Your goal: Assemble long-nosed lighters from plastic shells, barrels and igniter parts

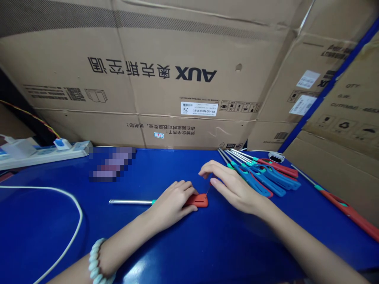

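Observation:
A red long-reach lighter (201,200) with a silver barrel lies flat on the blue table, its barrel pointing left. My left hand (177,197) is wrapped over its handle and presses it down. Above the handle's right end, my right hand (232,185) is curled around a small, thin-shafted screwdriver (207,192). The screwdriver's tip meets the handle near its end; my thumb is by its red part, and the rest is hidden by the hand.
Several blue and red lighters (266,175) lie in a pile at right, with another red lighter (346,209) farther right. A power strip (74,150), white cable (78,221) and blurred-out object (112,165) are at left. Cardboard (166,39) walls the back.

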The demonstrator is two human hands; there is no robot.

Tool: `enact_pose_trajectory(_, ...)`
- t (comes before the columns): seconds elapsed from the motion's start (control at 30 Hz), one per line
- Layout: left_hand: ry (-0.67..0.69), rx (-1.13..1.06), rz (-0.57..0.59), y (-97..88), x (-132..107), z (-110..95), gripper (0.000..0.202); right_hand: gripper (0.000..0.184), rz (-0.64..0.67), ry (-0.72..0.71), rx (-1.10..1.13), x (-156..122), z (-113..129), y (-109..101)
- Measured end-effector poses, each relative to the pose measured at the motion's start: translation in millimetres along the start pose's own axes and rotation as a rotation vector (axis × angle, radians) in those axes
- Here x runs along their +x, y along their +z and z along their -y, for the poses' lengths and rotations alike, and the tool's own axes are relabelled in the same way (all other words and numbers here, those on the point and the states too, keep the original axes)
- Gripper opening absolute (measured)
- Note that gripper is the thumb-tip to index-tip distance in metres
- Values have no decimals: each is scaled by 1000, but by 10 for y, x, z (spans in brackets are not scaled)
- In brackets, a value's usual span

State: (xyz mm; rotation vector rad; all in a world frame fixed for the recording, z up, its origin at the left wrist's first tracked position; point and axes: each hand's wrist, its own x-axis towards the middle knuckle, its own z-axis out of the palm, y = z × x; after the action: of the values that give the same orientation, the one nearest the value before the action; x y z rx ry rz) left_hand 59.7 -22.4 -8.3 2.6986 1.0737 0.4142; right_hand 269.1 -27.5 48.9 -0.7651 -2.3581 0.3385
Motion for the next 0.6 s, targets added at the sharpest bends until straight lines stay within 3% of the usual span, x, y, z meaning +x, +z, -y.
enact_pose_trajectory(0.1, -4, 6, 3, -11, 8, -3, 20, 21, 22, 42, 88, -3, -9, -4)
enact_pose_trajectory(0.23, -1, 8, -10, -1, -2, 5, 20, 8, -103, 36, -41, -12, -53, 41)
enact_pose_trajectory(0.43, 0, -4, -9, 8, -16, 6, 19, 26, -1, 60, 99, -13, -47, 13)
enact_pose_trajectory(0.6, 2, 5, -10, 6, -10, 6, 20, 11, -56, 87, -101, -11, -49, 26)
